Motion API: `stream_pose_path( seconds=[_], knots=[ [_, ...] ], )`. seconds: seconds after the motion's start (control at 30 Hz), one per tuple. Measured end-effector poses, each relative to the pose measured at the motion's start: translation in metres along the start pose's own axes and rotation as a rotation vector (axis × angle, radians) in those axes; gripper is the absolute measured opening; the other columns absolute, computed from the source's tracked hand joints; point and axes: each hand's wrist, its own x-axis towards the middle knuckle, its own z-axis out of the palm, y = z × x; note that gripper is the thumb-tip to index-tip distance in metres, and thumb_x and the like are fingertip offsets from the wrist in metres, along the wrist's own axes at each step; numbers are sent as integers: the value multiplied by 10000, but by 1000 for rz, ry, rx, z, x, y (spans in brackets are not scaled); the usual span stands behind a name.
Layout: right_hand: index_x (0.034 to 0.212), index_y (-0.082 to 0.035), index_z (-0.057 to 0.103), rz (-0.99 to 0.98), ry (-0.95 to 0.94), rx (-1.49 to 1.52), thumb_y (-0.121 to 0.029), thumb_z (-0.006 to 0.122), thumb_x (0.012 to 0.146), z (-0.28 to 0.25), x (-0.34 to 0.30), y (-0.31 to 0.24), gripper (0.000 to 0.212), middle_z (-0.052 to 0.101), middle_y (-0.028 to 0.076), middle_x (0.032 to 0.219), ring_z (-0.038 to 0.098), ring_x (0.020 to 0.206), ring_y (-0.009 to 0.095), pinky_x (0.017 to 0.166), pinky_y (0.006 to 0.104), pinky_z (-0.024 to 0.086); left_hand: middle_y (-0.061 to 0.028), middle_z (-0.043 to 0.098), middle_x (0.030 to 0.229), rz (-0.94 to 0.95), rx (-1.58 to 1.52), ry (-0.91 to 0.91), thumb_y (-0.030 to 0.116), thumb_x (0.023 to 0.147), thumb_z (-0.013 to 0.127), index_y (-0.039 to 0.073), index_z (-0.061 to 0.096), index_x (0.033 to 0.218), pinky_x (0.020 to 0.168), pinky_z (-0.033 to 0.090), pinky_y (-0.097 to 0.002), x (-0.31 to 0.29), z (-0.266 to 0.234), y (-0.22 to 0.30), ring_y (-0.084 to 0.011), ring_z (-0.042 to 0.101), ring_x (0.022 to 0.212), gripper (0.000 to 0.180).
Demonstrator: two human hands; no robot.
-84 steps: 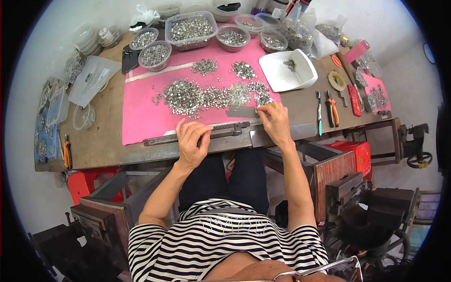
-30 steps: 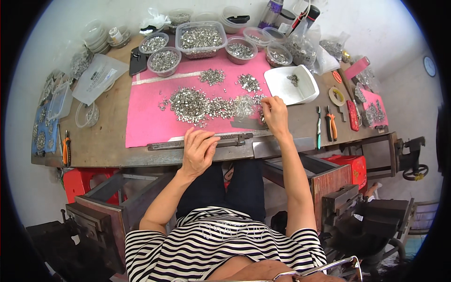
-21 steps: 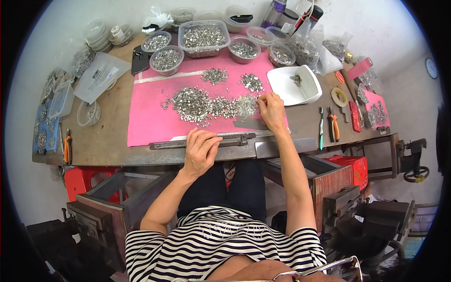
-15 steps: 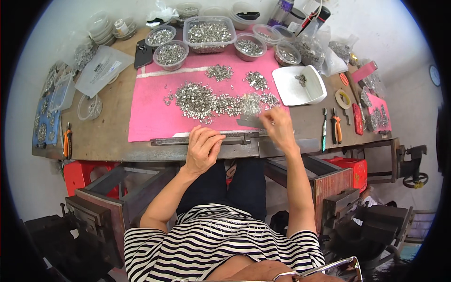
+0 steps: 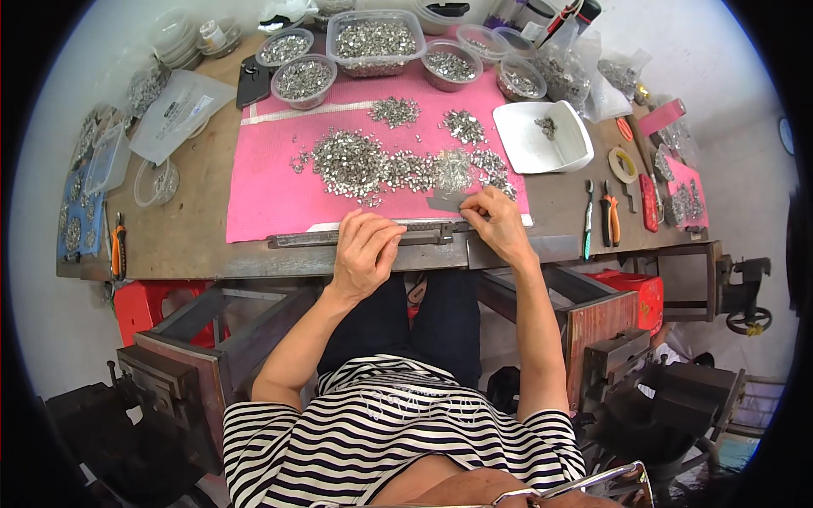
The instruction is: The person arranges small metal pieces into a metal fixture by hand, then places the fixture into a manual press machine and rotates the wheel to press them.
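At the front edge of a pink mat (image 5: pixel 279 182) lies a long, dark metal bar (image 5: pixel 313 240) with a slotted top. My left hand (image 5: pixel 364 258) rests over its middle, fingers curled and thumb close to the forefinger. Whatever they hold is too small to see. To the right, my right hand (image 5: pixel 500 229) pinches thumb and forefinger together at the bar's right end; what is between them cannot be made out. Just beyond that hand are a small grey plate (image 5: pixel 442 202) and a cluster of thin, shiny pins (image 5: pixel 455 172). A large heap of small silvery metal parts (image 5: pixel 351 165) spreads farther left.
Plastic tubs of metal parts (image 5: pixel 377 41) line the back. A white tray (image 5: pixel 555 152) stands at the right, near a toothbrush (image 5: pixel 588 220), orange-handled pliers (image 5: pixel 610 216) and a tape roll (image 5: pixel 622 165). Another pair of pliers (image 5: pixel 118 245) lies at the left edge.
My right hand has come down and slightly left to the bar's right end, its fingers now pinched. My left hand stays over the bar. The whole view has shifted slightly.
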Motion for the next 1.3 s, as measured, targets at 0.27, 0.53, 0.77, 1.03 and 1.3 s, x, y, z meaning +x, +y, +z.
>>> stream_pose_path(
  seconds=[0.27,0.53,0.77,1.03,1.3],
  knots=[
    [877,-37,622,-105,-20,-129,-4,697,845,6,6,-6,88,596,116,826,595,798,316,734,414,444,-46,686,1025,7,-13,15,38,847,727,72,724,1036,1013,450,-478,0,1,0,-258,624,1021,192],
    [909,-46,594,-293,-8,-110,-15,703,843,33,-8,-39,131,589,94,914,576,877,293,757,410,436,-40,683,1037,-2,-5,11,43,854,724,76,722,1042,1025,444,-471,0,1,0,-250,617,1037,191],
    [965,-18,636,-259,18,-11,9,698,852,36,-13,-37,132,642,113,967,602,911,305,798,408,475,-67,692,1112,-51,-24,-35,79,889,710,65,723,1089,1103,387,-533,-1,-7,-2,-283,616,1133,201],
    [961,-7,669,-137,152,25,23,725,846,49,-18,-40,131,671,123,947,610,880,312,798,397,475,-91,466,1580,-226,393,-357,414,1065,489,60,535,1471,1206,123,-672,9,-57,-45,-424,263,1520,541],
    [1010,-68,715,-279,159,-52,-32,713,871,59,18,-45,144,646,71,952,593,895,274,792,396,437,-33,487,1569,-202,265,-486,436,1063,486,110,556,1470,1213,93,-681,2,-72,-44,-422,257,1524,526]
  ],
)
